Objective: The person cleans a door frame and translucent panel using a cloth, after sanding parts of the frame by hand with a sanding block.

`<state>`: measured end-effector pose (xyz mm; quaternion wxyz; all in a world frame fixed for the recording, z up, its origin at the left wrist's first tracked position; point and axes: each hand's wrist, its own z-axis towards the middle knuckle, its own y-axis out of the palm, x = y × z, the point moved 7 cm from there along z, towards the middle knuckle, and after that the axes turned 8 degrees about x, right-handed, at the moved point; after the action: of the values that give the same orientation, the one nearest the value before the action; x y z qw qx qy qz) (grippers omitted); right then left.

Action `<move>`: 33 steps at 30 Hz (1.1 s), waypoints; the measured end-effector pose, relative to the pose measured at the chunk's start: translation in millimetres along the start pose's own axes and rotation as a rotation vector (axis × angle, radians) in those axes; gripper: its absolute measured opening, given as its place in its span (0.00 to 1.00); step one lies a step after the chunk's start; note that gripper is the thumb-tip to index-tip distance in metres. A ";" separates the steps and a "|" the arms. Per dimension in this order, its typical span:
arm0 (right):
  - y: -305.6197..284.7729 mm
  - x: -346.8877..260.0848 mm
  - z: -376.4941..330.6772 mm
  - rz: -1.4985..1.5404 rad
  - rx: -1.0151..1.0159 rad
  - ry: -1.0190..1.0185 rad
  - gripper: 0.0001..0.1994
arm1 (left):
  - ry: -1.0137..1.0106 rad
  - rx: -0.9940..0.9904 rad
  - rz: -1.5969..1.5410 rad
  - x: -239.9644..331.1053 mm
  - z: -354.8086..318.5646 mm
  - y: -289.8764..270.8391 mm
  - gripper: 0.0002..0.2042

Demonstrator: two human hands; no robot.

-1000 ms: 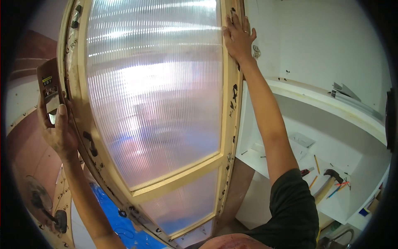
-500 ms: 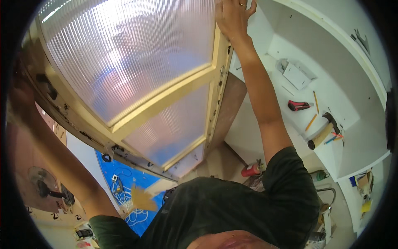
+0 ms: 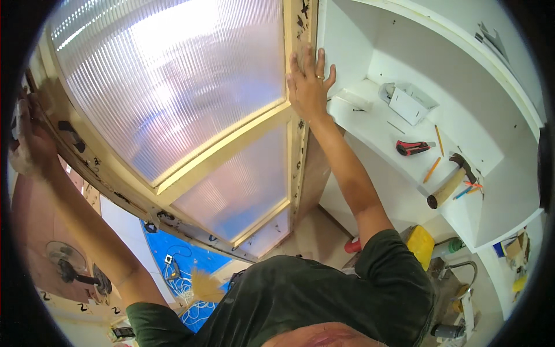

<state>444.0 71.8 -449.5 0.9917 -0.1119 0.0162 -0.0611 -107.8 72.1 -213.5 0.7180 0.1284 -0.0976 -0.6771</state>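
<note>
In front of me stands a pale wooden frame (image 3: 228, 139) with ribbed translucent panes (image 3: 191, 69), like a glazed door or partition. My right hand (image 3: 310, 87) lies against its right upright, fingers spread and a ring on one finger, holding nothing. At the far left my left hand (image 3: 34, 139) is raised to the outer edge of the wood, its fingers seemingly curled round that edge; they are dim and partly hidden near the picture's rim. Dark marks and black fittings (image 3: 72, 136) show along the left upright.
At right, a white shelf (image 3: 370, 113) bears a red utility knife (image 3: 413, 148), a hammer (image 3: 448, 188), pencils (image 3: 432, 169) and a small white box (image 3: 411, 104). Below are a yellow container (image 3: 421, 246) and a faucet (image 3: 467, 269). A fan (image 3: 69, 267), white cable (image 3: 182, 289) and blue sheet (image 3: 159, 246) lie lower left.
My right hand has come down from the top of the right upright to lower on it, fingers spread. My left hand shows more clearly at the left edge. The view has shifted slightly.
</note>
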 end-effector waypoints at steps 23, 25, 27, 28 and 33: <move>-19.3 -6.3 51.1 0.180 0.315 0.057 0.17 | -0.254 0.030 0.085 10.2 -13.6 -13.0 0.21; -30.8 -5.6 23.5 0.251 0.250 0.098 0.15 | -0.338 -0.052 -0.053 12.2 -40.0 -17.8 0.21; -41.4 4.0 -9.9 0.399 0.182 0.129 0.10 | -0.500 -0.090 -0.148 27.2 -105.8 17.6 0.33; -46.8 2.9 -40.9 0.544 0.126 0.141 0.07 | -0.624 -0.117 -0.172 45.3 -149.5 36.5 0.40; -86.1 -36.6 -175.5 1.323 -0.346 0.583 0.09 | -1.261 -0.286 -0.341 132.2 -337.7 136.4 0.65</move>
<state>389.6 -45.5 -600.6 0.7449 -0.2128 0.3520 0.5253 136.0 -35.3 -494.8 0.4164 -0.3749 -0.3860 -0.7329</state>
